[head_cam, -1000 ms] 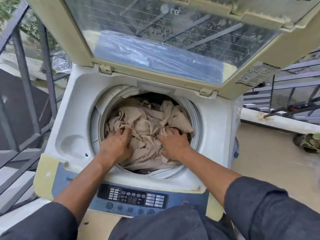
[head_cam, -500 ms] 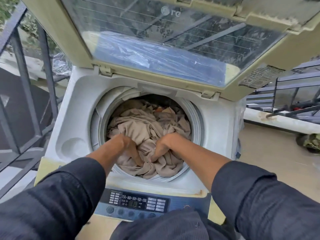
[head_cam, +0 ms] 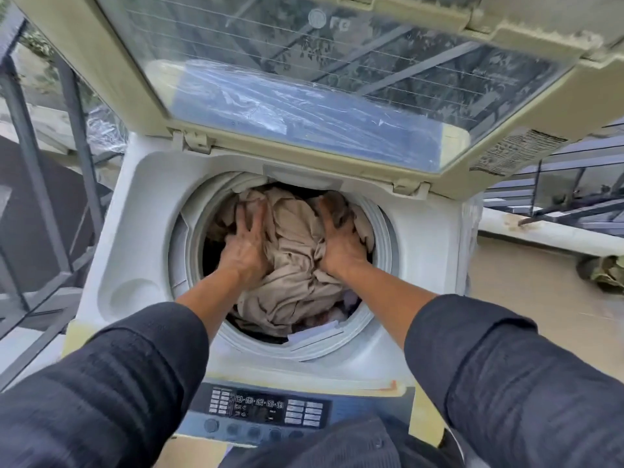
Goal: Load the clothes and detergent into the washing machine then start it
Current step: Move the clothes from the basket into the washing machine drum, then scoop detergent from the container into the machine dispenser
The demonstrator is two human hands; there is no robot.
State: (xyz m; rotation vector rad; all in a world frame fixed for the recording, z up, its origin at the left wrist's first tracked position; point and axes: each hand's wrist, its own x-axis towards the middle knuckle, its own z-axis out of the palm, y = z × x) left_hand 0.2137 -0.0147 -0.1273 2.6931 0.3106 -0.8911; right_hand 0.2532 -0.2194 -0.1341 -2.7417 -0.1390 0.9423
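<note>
1. We see the washing machine (head_cam: 141, 211) with its lid (head_cam: 304, 82) raised behind the drum opening.
2. Our left hand (head_cam: 244, 246) and right hand (head_cam: 339, 241) press flat on the beige clothes (head_cam: 293, 265) inside the drum.
3. The control panel (head_cam: 266, 408) sits at the machine's near edge.

The washing machine (head_cam: 141, 211) is a white top-loader with a yellowed trim, standing with its lid (head_cam: 304, 79) raised and tilted back; the lid's clear window shows reflections and a blue sheen along its lower part. Its round drum opening (head_cam: 381, 228) is ringed in pale plastic. Inside, a heap of beige clothes (head_cam: 293, 258) fills the drum nearly to the rim, crumpled and folded over itself, with a bit of darker and lighter fabric peeking out at the near edge. Along the front runs a blue control panel (head_cam: 266, 408) with a dark display, small labelled buttons and a row of round knobs beneath.
</note>
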